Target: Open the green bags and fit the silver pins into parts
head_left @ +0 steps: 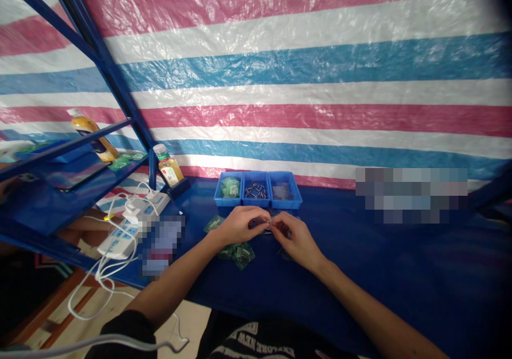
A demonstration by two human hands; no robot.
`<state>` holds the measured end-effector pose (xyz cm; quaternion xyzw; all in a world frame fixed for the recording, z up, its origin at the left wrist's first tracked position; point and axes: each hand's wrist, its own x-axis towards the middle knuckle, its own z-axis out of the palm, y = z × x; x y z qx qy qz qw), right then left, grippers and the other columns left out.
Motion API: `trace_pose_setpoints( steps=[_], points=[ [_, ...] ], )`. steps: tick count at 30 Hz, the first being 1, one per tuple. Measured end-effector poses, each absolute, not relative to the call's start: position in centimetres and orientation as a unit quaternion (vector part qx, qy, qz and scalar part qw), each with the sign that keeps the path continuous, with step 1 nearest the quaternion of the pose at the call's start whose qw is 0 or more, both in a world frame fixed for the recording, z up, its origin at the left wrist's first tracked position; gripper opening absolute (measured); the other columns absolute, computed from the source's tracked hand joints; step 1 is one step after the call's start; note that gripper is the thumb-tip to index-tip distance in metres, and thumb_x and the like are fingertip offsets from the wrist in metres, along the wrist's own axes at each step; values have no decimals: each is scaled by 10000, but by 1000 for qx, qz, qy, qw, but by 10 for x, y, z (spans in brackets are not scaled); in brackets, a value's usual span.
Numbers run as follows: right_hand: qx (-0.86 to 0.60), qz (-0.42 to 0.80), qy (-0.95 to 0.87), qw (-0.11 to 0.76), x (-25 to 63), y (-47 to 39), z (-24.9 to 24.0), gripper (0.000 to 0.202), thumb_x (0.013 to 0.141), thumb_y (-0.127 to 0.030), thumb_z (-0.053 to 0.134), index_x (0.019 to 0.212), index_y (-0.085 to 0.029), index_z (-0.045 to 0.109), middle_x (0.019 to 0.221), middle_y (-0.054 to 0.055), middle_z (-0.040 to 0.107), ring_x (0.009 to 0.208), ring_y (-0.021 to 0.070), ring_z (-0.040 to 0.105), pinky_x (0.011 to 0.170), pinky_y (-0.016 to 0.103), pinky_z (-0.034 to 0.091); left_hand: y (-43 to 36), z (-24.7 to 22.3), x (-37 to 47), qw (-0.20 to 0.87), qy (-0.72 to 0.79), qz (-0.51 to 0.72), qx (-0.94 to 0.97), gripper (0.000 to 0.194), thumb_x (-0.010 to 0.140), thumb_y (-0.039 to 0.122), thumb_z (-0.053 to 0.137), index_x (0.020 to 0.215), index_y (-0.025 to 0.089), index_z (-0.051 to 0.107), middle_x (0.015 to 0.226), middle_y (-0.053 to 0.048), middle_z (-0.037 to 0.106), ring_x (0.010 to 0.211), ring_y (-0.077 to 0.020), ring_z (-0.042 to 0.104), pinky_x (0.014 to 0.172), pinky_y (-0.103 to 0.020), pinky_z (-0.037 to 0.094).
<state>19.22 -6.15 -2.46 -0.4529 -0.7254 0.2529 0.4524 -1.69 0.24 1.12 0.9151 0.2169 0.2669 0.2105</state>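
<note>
My left hand [245, 224] and my right hand [295, 239] meet fingertip to fingertip over the blue table, both pinched. Between the fingertips is something tiny that I cannot make out. Under and beside my left hand lie several small clear packets with green contents [241, 253]. Just beyond the hands stand three blue bins in a row. The left bin [222, 200] holds green packets, the middle bin [256, 203] dark metal pin-like pieces [255, 190], and the right bin [286, 204] small clear or greyish pieces [282, 191].
On the left a white power strip [116, 241] trails tangled white cables [100, 279]. A bottle of yellow drink [171, 171] stands by the blue metal frame [120, 87]. Another bottle [96, 137] is on the neighbouring table, where part of a person shows. Striped sheeting [312, 65] hangs behind.
</note>
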Motion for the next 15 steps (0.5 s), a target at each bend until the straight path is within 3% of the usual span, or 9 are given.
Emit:
trace_pose_setpoints(
  steps=[9,15],
  points=[
    [-449,209,-744,448,192,-61,-25,101,981,-266,566,916,-231,635,847,17,610,678,163,575,629,291,455,3,15,-15,208,167,299,916,177,999,298,585,984,154,687,958,-100,711,935,-197,633,894,-329,498],
    [-449,218,-737,456,192,-63,-24,179,1017,-317,536,911,-234,653,879,41,632,700,175,586,637,304,477,3,14,-16,218,195,302,907,209,999,332,584,984,149,683,918,-93,689,862,-179,624,784,-286,504]
  ],
)
